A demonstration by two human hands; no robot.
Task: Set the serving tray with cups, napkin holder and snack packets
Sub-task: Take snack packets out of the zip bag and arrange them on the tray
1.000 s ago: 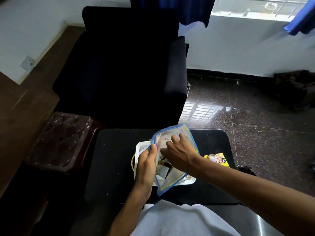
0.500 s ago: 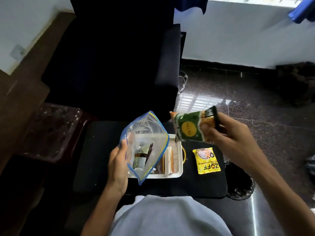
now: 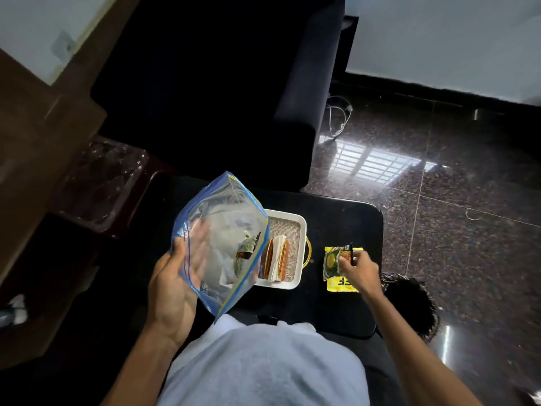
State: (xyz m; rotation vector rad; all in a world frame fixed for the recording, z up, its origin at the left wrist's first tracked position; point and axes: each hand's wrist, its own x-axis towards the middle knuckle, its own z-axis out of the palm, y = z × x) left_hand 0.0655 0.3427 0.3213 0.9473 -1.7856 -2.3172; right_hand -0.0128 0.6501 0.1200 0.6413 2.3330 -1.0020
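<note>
A white serving tray (image 3: 301, 230) with yellow handles sits on the black table (image 3: 345, 224). A wooden napkin holder (image 3: 276, 259) with white napkins stands in it. My left hand (image 3: 175, 276) holds a clear zip bag (image 3: 222, 235) with blue edges above the tray's left side; one packet (image 3: 247, 253) shows inside. To the tray's right, my right hand (image 3: 358, 272) grips a green snack packet (image 3: 332, 260) and rests it on top of a yellow snack packet (image 3: 341, 284) lying on the table.
A dark armchair (image 3: 219, 83) stands behind the table. A dark red stool (image 3: 102, 183) wrapped in plastic stands to the left. A black basket (image 3: 415, 306) sits on the granite floor by the table's right edge. A white cable (image 3: 336, 118) lies near the chair.
My right hand drew the green packet out of the zip bag, carried it right and lowered it onto the yellow packet. The left hand keeps holding the bag.
</note>
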